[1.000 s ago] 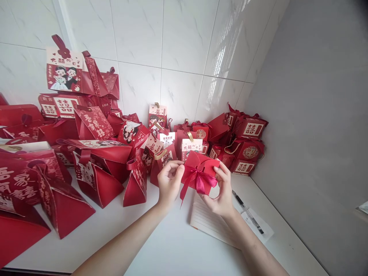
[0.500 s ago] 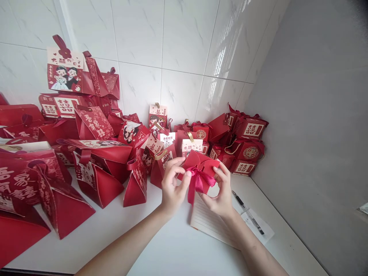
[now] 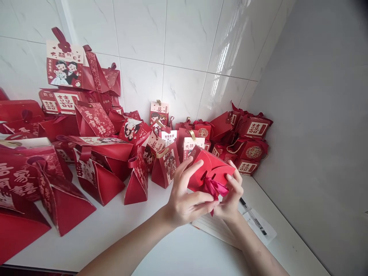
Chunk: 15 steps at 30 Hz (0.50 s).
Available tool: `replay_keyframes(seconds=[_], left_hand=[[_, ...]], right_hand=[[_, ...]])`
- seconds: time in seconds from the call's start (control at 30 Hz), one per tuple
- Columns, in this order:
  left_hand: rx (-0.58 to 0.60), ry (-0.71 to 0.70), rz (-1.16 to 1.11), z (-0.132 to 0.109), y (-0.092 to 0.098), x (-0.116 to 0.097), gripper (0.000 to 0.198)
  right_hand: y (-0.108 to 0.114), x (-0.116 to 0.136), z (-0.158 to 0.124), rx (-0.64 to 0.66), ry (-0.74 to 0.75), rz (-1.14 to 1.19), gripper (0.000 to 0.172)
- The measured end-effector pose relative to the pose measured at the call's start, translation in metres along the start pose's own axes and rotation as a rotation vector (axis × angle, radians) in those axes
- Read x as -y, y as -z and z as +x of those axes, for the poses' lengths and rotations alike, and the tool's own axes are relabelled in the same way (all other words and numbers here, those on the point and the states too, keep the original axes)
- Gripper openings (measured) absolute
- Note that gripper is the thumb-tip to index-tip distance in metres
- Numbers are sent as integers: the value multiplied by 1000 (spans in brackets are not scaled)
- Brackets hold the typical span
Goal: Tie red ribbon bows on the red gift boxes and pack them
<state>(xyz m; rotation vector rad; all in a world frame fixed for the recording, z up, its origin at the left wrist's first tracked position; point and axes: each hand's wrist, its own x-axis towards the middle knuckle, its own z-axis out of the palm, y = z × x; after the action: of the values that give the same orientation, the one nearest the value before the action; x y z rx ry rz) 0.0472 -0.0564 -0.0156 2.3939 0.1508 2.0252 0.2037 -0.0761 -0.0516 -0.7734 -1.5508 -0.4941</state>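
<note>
Hands [image 3: 184, 193] hold box [image 3: 205, 165] sloping down rightward (bow [image 3: 213, 187] nearest).

Held box [image 3: 211, 163] is plain bright red, ribbon [image 3: 214, 188] a shiny magenta. Top-left carton [image 3: 64, 65] is cream over deep red with a cartoon couple print. Wall tiles [image 3: 140, 84]: white, grey veining. Desk's [image 3: 161, 249] just whitish.
</note>
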Motion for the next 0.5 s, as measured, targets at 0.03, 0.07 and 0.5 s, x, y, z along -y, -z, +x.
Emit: replay_keyframes(seconds=[0.03,0.07,0.5], left_hand=[[7,-9,6,0,0,-1,6],[13,-17,11,1,1,-1,7],[-21,-39,-4,3,-1,-5,6]], right_hand=[[1,0,1,-10,18,-10,61],[1,1,2,-19,35,-25,62],[1,5,10,-44,105,-47,64]])
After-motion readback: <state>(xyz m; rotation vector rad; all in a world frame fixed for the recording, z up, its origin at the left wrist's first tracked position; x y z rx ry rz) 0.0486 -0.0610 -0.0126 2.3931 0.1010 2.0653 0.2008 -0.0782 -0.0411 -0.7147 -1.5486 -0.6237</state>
